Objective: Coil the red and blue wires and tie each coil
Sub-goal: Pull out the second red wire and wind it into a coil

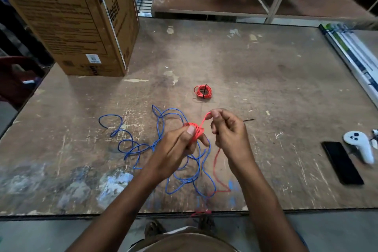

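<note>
Near the front edge of the surface (266,63), left hand (173,149) pinches the small red coil (194,129), right hand (229,129) holds its light, springy free strand (206,117), best gripped close to the coil.

Both bare forearms reach forward from the bottom edge, hands raised close together, nearly touching. Left hand (180,145): fingers curled, thumb pressed on top, grip closed on the red wire coil (195,129). Right hand (229,129): thumb and forefinger pinched on the red wire strand (203,121) just above the coil, other fingers curled in.
</note>
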